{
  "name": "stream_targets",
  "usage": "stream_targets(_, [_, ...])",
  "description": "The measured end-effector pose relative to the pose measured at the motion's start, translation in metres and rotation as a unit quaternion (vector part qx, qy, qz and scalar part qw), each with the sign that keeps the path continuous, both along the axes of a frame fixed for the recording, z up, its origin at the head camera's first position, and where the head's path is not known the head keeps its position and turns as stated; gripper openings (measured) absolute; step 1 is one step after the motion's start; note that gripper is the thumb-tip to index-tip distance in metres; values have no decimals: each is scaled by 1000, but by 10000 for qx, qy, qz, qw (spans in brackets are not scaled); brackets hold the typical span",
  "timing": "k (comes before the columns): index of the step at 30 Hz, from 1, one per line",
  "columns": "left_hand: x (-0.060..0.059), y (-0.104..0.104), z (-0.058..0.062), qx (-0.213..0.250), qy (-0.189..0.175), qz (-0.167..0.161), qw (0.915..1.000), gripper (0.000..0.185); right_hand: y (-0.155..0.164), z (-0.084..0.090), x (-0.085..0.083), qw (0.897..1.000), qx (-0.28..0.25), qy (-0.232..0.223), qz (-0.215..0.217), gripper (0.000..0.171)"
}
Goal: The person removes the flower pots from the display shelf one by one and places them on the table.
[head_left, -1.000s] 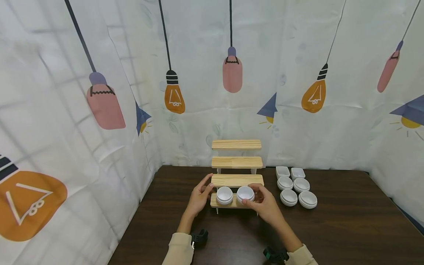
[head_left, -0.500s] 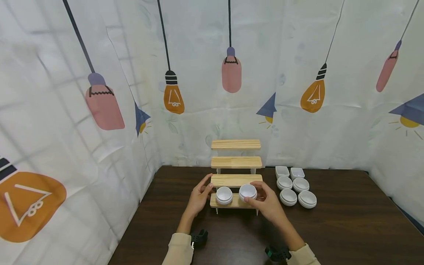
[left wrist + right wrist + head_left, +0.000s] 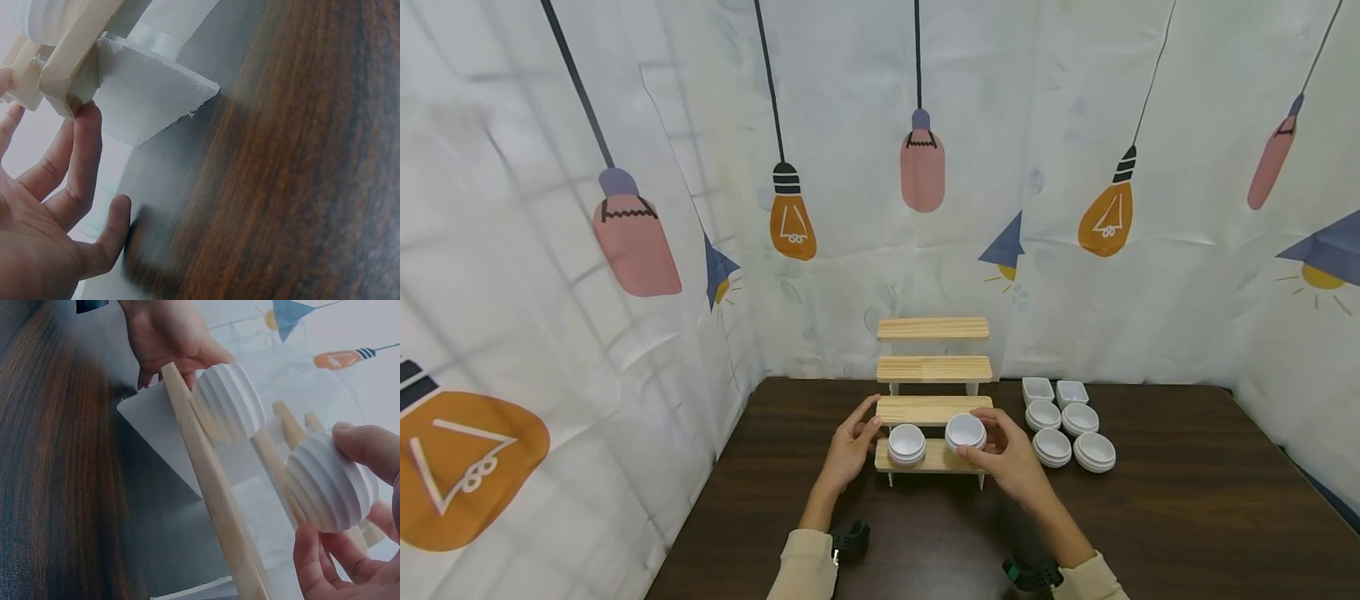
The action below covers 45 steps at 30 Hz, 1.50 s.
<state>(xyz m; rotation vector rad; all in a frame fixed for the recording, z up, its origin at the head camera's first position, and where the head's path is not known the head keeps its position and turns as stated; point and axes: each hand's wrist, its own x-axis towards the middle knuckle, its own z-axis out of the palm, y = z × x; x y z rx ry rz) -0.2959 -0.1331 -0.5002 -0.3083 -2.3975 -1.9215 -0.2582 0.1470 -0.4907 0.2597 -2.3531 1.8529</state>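
A stepped wooden stand (image 3: 932, 368) with white supports stands on the dark table. My left hand (image 3: 848, 446) holds its left end, with fingertips against the plank ends in the left wrist view. A stack of small white round bowls (image 3: 907, 444) sits on the left of the lowest plank (image 3: 934, 467). My right hand (image 3: 1011, 457) grips a second stack of white bowls (image 3: 964, 432) by its sides, thumb in front and fingers behind. In the right wrist view this held stack (image 3: 328, 481) appears apart from the front plank, slightly tilted.
Right of the stand are several more stacks of round white bowls (image 3: 1094, 452) and two stacks of square white dishes (image 3: 1037, 389). A curtain (image 3: 850, 292) printed with lamps hangs behind the dark table (image 3: 1165, 500).
My right hand has moved the held bowl stack a little to the right and up, widening its gap from the left stack. The left hand stays at the stand's end.
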Motion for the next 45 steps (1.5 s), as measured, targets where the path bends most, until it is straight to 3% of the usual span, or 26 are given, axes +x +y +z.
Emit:
stream_targets(33, [2,-1,-2,-41,3,5,10000,47,13,7,1,9999,-55,-78,-46,62])
stream_targets(45, [1,0,1,-103,1,12,9999,48,20,9,5,9997,231,-44,-110,64])
